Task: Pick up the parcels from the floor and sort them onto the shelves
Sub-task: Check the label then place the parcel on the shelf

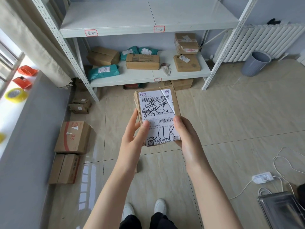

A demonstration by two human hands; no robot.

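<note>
Both hands — left hand [133, 136], right hand [184, 134] — grip the parcel [156, 116] at centre, label up; shelf [165, 75] at twelve o'clock. Misread scrawl — wrong shelf, likely.

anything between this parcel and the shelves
Nothing visible does. The parcel, gripped by the left hand and right hand, faces the shelves across open floor. The upper shelf is open in front; the lower shelf has gaps among its boxes.
</note>
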